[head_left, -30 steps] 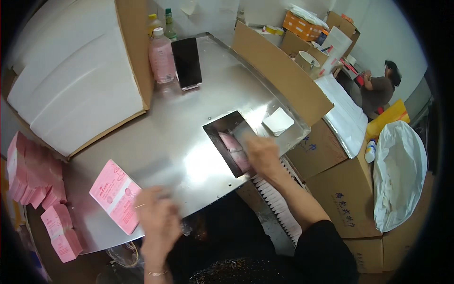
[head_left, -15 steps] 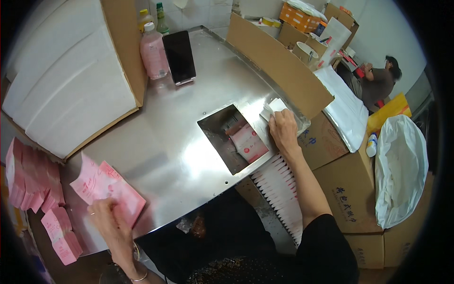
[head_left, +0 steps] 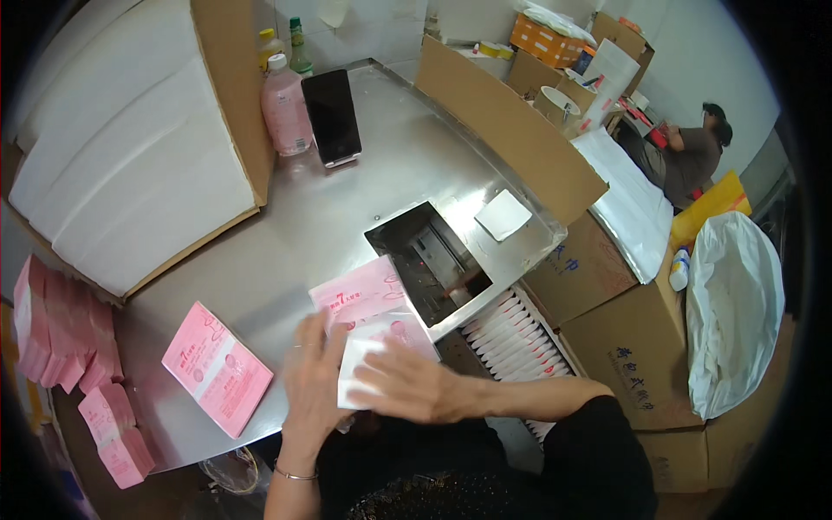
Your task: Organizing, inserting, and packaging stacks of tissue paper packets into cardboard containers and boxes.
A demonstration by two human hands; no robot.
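Head view of a stainless-steel worktop (head_left: 347,217) at a packing station. Both hands meet at the near edge of the worktop over a flat white rectangular pad (head_left: 357,368) and a pink printed flat pouch (head_left: 368,303). The left hand (head_left: 314,381) lies palm down with its fingers (head_left: 314,334) spread and extended, resting against the left edge of the white pad and the lower corner of the pink pouch. The right hand (head_left: 412,386) lies across the pad from the right, its fingers (head_left: 368,377) stretched flat and loosely open on top of the pad; neither hand is curled round anything. The pad thus sits between and partly beneath the two sets of fingers, overlapping the near end of the pouch, which runs up toward a rectangular opening in the worktop (head_left: 429,260). A second pink printed pouch stack (head_left: 217,368) lies apart to the left. Beside the opening rests a small white square sheet (head_left: 504,214). At the far end stand a pink plastic bottle (head_left: 286,108) and a black phone (head_left: 331,117). White pads stand in a row in a tray (head_left: 511,334) below the worktop edge.
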